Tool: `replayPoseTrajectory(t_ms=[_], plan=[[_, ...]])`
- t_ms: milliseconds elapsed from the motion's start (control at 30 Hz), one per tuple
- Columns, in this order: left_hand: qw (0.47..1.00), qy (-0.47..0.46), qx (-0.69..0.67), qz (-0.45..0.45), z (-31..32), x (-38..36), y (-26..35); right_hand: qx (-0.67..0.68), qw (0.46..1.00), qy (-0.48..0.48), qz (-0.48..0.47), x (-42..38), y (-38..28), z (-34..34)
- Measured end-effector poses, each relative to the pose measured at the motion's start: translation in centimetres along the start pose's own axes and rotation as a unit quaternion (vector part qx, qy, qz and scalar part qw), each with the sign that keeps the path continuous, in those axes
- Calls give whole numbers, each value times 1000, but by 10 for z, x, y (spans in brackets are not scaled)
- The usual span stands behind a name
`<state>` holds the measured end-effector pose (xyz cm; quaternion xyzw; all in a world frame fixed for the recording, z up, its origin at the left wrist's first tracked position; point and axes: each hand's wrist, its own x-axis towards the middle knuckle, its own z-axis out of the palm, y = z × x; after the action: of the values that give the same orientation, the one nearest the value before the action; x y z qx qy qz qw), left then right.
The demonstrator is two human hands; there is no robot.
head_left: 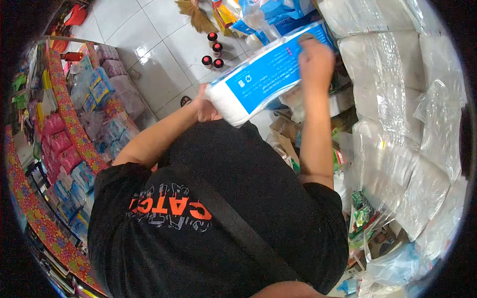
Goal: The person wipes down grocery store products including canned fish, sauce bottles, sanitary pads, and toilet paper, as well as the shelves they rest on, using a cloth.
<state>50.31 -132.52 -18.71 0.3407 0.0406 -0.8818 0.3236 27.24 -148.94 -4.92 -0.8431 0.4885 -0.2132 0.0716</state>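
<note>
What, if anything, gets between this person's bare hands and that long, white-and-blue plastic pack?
Nothing visible does. The bare left hand holds one end of the white-and-blue plastic pack directly; the bare right hand, blurred, is over it near the other end, nothing showing between, though its exact contact is unclear.

A person wearing a black T-shirt (278, 188) with short sleeves (325, 213); a dark strap (242, 225) slants across the chest, with orange lettering (180, 206) and grey-outlined graphics (164, 222) beside the strap.
</note>
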Motion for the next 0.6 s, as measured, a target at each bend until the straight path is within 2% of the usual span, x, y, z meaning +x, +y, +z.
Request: replayPoseTrajectory(t_ms=[33, 67, 133, 167, 233, 300, 333, 367, 433, 533, 567, 600], plan=[[1000, 21, 8, -15, 5, -5, 1, 28, 991, 96, 94, 3, 22, 7], [999, 32, 7, -17, 10, -8, 1, -24, 981, 86, 172, 12, 60, 23], [998, 55, 10, -17, 19, -11, 1, -174, 937, 257, 158, 31, 120, 63], [999, 51, 7, -15, 16, -9, 1, -132, 933, 308, 133, 42, 125, 68], [999, 45, 2, -15, 8, 0, -6, 4, 947, 280, 158, 37, 108, 56], [999, 33, -6, 5, -5, 10, -12, 187, 943, 116, 251, 6, 29, 20], [1000, 25, -9, 14, -9, 14, -11, 222, 952, 195, 81, -13, 19, 31], [1000, 10, -7, 14, -12, 15, -12, 323, 925, 154, 131, -41, -19, 31], [1000, -5, -11, 6, -27, 21, -15, 113, 974, 192, -28, -86, -56, 25], [1000, 6, -22, -4, -35, 24, -13, 97, 958, 270, -21, -109, -36, 51], [1000, 15, -26, -2, -32, 22, -13, 152, 940, 304, 41, -102, -18, 58], [999, 24, -30, 1, -26, 20, -10, 122, 943, 282, 130, -89, 3, 57]])
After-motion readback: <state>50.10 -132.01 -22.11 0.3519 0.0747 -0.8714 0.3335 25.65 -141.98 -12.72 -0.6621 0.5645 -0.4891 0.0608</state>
